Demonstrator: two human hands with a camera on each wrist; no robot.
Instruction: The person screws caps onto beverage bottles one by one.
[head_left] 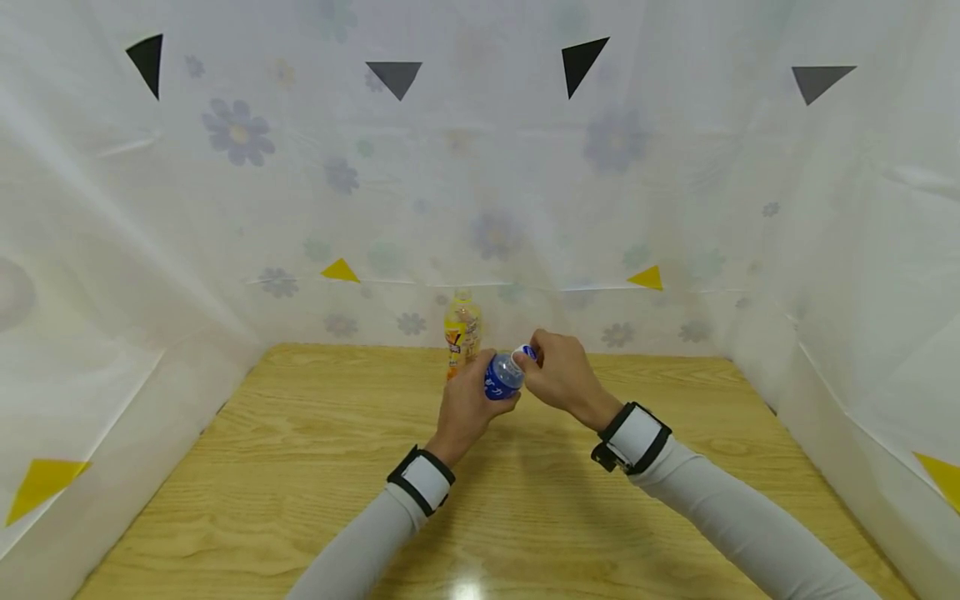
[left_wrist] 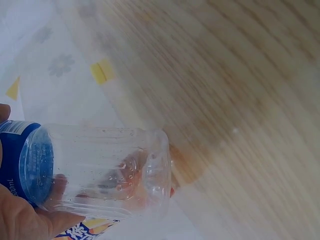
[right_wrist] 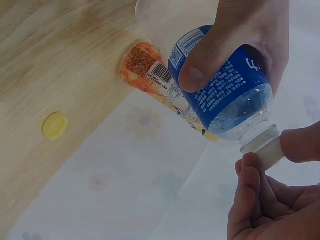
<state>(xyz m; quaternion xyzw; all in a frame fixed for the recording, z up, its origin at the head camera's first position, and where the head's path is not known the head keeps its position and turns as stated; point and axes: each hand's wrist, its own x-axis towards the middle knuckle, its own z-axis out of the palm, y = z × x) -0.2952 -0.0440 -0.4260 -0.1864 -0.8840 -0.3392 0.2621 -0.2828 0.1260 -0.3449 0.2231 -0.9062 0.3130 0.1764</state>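
My left hand grips a clear plastic water bottle around its blue label, holding it tilted above the table. Droplets cling inside the see-through lower part of the bottle in the left wrist view. At the neck, the thumb and fingers of my right hand pinch a white cap, which has some blue on its top. The cap sits at the bottle's mouth; whether it is still threaded I cannot tell. Just behind the left hand stands a second bottle, clear with a yellow and orange label.
A loose yellow cap lies on the wooden table in the right wrist view. White flowered sheeting with black, grey and yellow triangles closes off the back and both sides of the table. The second bottle stands near the back edge.
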